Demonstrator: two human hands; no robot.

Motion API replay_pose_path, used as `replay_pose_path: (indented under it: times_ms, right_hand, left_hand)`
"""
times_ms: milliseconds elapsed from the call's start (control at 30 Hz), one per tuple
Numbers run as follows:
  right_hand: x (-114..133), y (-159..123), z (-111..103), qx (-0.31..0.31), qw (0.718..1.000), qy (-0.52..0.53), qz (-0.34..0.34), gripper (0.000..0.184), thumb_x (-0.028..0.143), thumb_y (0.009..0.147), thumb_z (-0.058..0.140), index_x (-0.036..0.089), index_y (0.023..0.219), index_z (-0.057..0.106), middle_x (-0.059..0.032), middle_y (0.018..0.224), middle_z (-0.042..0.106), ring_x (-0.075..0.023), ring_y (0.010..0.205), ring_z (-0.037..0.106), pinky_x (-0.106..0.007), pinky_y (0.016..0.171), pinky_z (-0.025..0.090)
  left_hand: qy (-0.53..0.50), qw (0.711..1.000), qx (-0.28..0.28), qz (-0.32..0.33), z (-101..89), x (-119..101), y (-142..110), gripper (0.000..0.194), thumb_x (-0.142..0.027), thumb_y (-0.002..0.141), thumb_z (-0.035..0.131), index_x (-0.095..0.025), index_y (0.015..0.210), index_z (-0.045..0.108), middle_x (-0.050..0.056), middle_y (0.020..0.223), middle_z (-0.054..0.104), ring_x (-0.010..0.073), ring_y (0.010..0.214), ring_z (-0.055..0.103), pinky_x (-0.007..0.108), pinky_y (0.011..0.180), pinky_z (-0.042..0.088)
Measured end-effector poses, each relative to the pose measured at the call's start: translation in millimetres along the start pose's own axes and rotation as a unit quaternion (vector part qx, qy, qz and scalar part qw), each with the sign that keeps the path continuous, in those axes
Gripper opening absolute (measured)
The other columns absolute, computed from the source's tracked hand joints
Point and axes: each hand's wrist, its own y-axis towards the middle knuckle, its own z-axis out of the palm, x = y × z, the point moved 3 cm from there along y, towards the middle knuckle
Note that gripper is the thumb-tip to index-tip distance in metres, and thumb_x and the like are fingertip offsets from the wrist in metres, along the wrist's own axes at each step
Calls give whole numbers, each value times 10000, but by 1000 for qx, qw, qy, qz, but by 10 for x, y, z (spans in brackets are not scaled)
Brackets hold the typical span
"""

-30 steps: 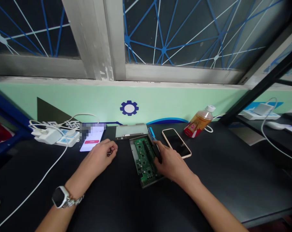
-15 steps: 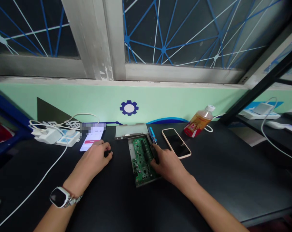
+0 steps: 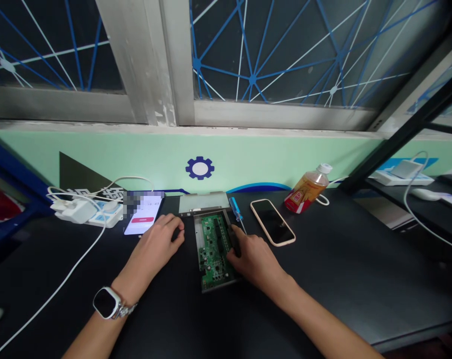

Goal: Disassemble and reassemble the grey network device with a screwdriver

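Note:
A green circuit board (image 3: 212, 244) lies in a shallow metal tray (image 3: 198, 234) on the black desk. My right hand (image 3: 254, 257) is closed on the tray's right side, thumb over the board and index finger along a dark part there. My left hand (image 3: 162, 237) hovers just left of the tray, fingers curled together; anything small between the fingertips is hidden. A blue-handled screwdriver (image 3: 235, 207) lies at the tray's upper right, its shaft pointing towards my right hand. Behind the tray rests a flat metal plate (image 3: 201, 201).
A lit phone (image 3: 145, 214) lies beyond my left hand. A phone in a pale case (image 3: 273, 222) and a drink bottle (image 3: 307, 189) are on the right. At the back left is a white power strip (image 3: 108, 214) with cables. A black shelf frame (image 3: 401, 117) stands right.
My right hand and the tray have shifted slightly left and nearer to me. My left hand has moved right, closer to the tray. The screwdriver stays about where it was.

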Motion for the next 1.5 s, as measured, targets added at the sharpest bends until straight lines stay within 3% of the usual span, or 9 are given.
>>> replay_pose_path:
  times_ms: [200, 400, 633, 767, 900, 1000, 1100, 1200, 1500]
  right_hand:
    - [-75, 27, -69, -21, 998, 57, 9, 606, 475, 890, 552, 167, 1409, 502, -94, 823, 730, -248, 713, 691, -293, 598, 401]
    - [-488, 174, -179, -25, 993, 29, 115, 371, 514, 856, 606, 190, 1029, 656, -78, 783, 685, -220, 686, 646, -280, 586, 360]
    - [-578, 265, -31, -3, 986, 152, 74, 78, 231, 812, 616, 173, 764, 636, -11, 649, 616, -132, 577, 547, -248, 556, 341]
    - [-561, 289, -91, -40, 942, 332, 41, 135, 278, 824, 616, 163, 760, 584, 40, 563, 526, -96, 494, 445, -225, 490, 301]
    - [-455, 268, -177, -37, 849, 526, 17, 279, 437, 862, 629, 184, 866, 512, 71, 516, 530, -75, 399, 389, -195, 418, 268]
    - [-326, 225, -238, -63, 791, 608, -16, 333, 498, 869, 641, 207, 884, 481, 52, 574, 594, -97, 419, 484, -205, 415, 362]
    - [-219, 181, -267, -100, 749, 653, -50, 310, 479, 877, 654, 215, 889, 491, 18, 680, 653, -143, 547, 619, -261, 519, 490]
    - [-161, 151, -255, -131, 733, 665, -65, 255, 429, 902, 647, 219, 909, 502, -5, 747, 682, -167, 639, 672, -285, 580, 520]
    - [-132, 125, -215, -165, 746, 641, -73, 255, 449, 919, 621, 227, 934, 495, -28, 804, 700, -186, 705, 689, -312, 619, 549]
  left_hand:
    - [-150, 988, -34, -19, 47, -159, 17, 71, -229, 909, 528, -212, 897, 596, 15, 823, 607, 166, 744, 579, 284, 679, 441]
    - [-301, 952, -38, -23, 151, -266, 17, 88, -257, 906, 579, -197, 907, 644, 17, 831, 647, 146, 728, 586, 264, 687, 470]
    - [-469, 876, -20, -106, 370, -277, 28, 181, -340, 827, 724, -181, 913, 718, 36, 803, 701, 166, 731, 627, 277, 681, 490]
    - [-566, 808, -4, -162, 357, -293, 31, 234, -346, 778, 780, -160, 911, 730, 32, 770, 696, 144, 675, 604, 286, 692, 494]
    - [-643, 739, 25, -199, 347, -296, 8, 275, -345, 793, 776, -159, 992, 739, 78, 951, 721, 159, 784, 635, 313, 780, 513]
    - [-676, 707, 38, -204, 374, -283, -2, 269, -325, 798, 780, -163, 1009, 738, 81, 989, 717, 154, 821, 634, 304, 801, 512]
    - [-689, 692, 40, -212, 407, -279, -6, 254, -310, 791, 794, -159, 988, 740, 64, 948, 708, 137, 804, 622, 278, 783, 506]
    - [-696, 683, 40, -218, 422, -299, -6, 241, -305, 792, 798, -147, 966, 743, 55, 911, 691, 135, 813, 615, 263, 772, 503]
    - [-693, 686, 39, -219, 455, -299, -7, 254, -333, 798, 789, -160, 979, 747, 61, 922, 701, 145, 832, 620, 273, 785, 508]
